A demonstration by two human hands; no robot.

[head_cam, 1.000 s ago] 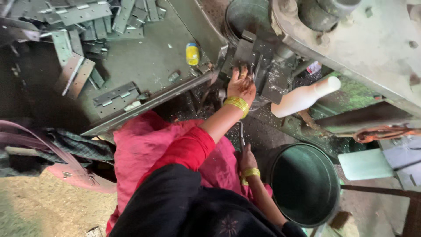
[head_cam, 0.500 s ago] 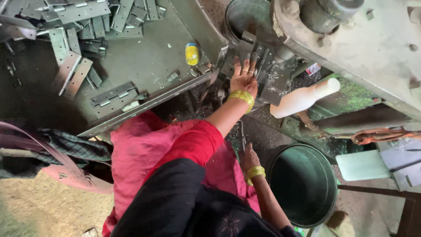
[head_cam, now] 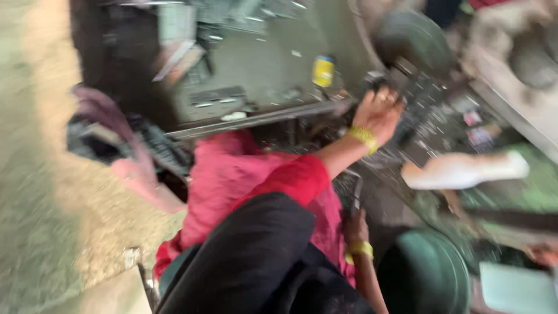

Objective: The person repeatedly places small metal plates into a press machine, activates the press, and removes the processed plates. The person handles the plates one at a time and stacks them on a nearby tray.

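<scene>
The whole view is motion-blurred. My left hand (head_cam: 379, 113), with a yellow bangle at the wrist, reaches from a red sleeve up to the dark metal block (head_cam: 418, 93) of a press machine and touches it. The blur hides whether its fingers grip anything. My right hand (head_cam: 356, 231), also with a yellow bangle, stays low beside my pink lap (head_cam: 232, 180). It is closed around a thin metal bar (head_cam: 356, 196) that points up toward the machine.
A green metal table (head_cam: 261, 64) holds a yellow tin (head_cam: 323, 71) and flat metal pieces. A white handle (head_cam: 465, 170) sticks out on the right. A round green bucket (head_cam: 427, 273) stands at the lower right, and sandy floor lies on the left.
The camera has swung sharply, so the picture is smeared and shifted. My left hand stays on the machine block and my right hand stays low by the lap.
</scene>
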